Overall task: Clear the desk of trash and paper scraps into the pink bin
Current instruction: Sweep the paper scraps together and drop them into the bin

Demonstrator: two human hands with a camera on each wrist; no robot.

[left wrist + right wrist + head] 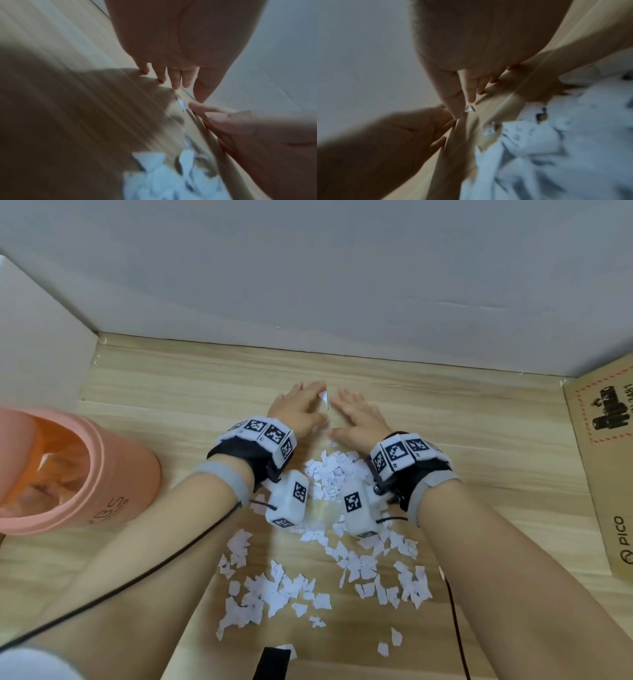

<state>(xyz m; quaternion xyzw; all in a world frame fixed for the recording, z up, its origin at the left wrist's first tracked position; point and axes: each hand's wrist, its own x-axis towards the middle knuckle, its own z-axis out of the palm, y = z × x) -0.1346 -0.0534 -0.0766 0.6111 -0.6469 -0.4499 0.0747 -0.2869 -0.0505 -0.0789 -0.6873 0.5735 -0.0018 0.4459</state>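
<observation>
Both hands lie flat on the wooden desk point(171, 392), fingers straight, angled toward each other. My left hand point(298, 409) and right hand point(359, 419) flank one small white scrap point(323, 398) that stands up between the fingertips. The left wrist view shows that scrap point(181, 104) between the left hand point(171, 75) and the right hand point(240, 128). A heap of torn white paper scraps point(329, 474) lies just behind the hands, and several more scraps point(274, 587) are spread toward me. The pink bin point(113, 474) stands on the desk at the left, paper inside.
A brown cardboard box point(603, 467) stands along the right side. A white panel point(34, 354) closes the left, a grey wall point(342, 285) the back. Black cables point(455, 628) trail from both wrists. A black object point(272, 662) sits at the near edge.
</observation>
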